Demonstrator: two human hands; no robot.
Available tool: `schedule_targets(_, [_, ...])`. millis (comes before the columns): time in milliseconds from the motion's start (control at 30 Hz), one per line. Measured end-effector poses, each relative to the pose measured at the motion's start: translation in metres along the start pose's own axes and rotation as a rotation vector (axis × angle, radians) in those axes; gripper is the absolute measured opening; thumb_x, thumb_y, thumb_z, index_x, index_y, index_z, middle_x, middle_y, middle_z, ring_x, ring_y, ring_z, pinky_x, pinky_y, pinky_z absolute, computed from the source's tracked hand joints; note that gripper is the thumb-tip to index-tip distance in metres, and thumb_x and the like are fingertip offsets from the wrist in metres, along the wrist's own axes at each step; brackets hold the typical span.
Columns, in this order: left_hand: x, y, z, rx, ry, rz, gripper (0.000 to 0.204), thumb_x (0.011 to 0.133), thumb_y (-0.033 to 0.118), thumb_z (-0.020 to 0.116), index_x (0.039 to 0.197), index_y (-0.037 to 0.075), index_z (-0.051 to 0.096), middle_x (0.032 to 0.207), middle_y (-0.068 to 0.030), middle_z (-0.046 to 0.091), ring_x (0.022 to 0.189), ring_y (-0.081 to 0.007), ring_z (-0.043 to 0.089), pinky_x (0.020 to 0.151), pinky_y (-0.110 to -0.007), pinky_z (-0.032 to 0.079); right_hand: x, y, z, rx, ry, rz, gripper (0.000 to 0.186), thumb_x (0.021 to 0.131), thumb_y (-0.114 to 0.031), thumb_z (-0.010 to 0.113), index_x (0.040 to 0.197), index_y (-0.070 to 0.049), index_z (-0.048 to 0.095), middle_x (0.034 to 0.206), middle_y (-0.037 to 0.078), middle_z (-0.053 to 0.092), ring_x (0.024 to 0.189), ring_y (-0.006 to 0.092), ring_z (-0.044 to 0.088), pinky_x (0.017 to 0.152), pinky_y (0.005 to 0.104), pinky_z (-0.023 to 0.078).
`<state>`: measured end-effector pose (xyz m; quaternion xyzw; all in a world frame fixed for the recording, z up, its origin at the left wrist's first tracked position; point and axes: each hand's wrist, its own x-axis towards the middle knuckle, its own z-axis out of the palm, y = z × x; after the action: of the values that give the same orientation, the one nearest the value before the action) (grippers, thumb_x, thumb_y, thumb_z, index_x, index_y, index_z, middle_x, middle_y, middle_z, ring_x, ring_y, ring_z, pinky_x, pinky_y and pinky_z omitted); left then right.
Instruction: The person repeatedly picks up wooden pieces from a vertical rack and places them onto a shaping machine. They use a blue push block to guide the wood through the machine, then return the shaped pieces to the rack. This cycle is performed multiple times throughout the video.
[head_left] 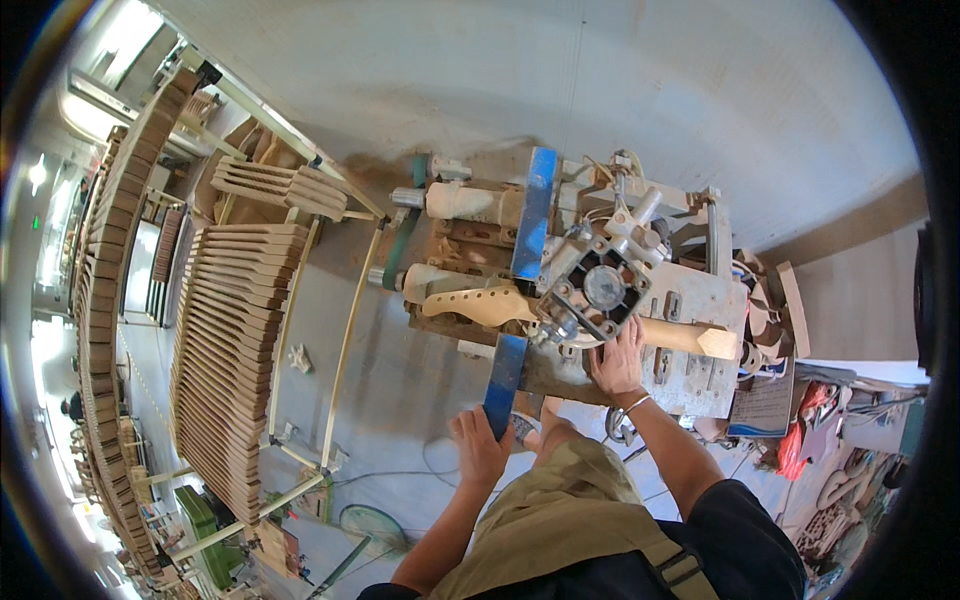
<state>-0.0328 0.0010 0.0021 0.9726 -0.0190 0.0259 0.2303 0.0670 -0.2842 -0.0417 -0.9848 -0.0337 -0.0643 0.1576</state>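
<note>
A pale wooden guitar neck (690, 337) lies across the machine (600, 285), its headstock (480, 304) pointing left with a row of peg holes. The metal clamp head of the machine covers the neck's middle. My right hand (618, 362) is at the neck's near edge, just right of the clamp head, fingers closed against the wood; the fingertips are partly hidden. At the near end of a blue bar (506, 375), my left hand (481, 445) is closed around it. The bar's far part (534, 212) shows beyond the headstock.
To the left stands a rack (340, 360) with many shaped wooden neck blanks (235, 350). Further left is a long curved row of wooden pieces (105, 260). A green-rimmed fan (370, 525) stands on the floor. Wood offcuts and red cloth (790, 450) lie at right; a pale wall rises behind.
</note>
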Motion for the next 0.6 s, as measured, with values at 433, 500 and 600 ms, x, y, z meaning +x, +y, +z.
schedule_targets(433, [0.096,0.027,0.025,0.004,-0.046,-0.004,0.061,0.092,0.031,0.076,0.131,-0.007,0.05,0.112,-0.0233,0.052,0.108,-0.0449,0.051,0.1,-0.056,0.041,0.091,0.047,0.012,-0.023,0.091,-0.011,0.062,0.092,-0.022,0.067,0.149,-0.004,0.05,0.151,0.026,0.047,0.144,0.0467,0.038,0.126,0.0599,0.022])
schedule_targets(500, [0.116,0.033,0.029,0.032,-0.03,-0.013,0.062,0.093,0.031,0.075,0.133,-0.007,0.049,0.115,-0.0233,0.052,0.109,-0.0446,0.051,0.101,-0.056,0.04,0.117,0.042,0.0,-0.006,0.142,-0.012,0.06,0.094,-0.022,0.066,0.15,-0.008,0.051,0.149,0.024,0.049,0.142,0.0454,0.041,0.125,0.0586,0.024])
schedule_targets(600, [0.152,0.046,0.034,0.051,-0.016,0.046,0.061,0.095,0.033,0.074,0.135,-0.006,0.048,0.118,-0.0232,0.051,0.111,-0.0435,0.051,0.103,-0.056,0.04,0.144,0.06,-0.001,-0.036,0.144,0.028,0.059,0.096,-0.022,0.065,0.152,-0.009,0.051,0.145,0.023,0.052,0.138,0.0451,0.044,0.123,0.0578,0.029])
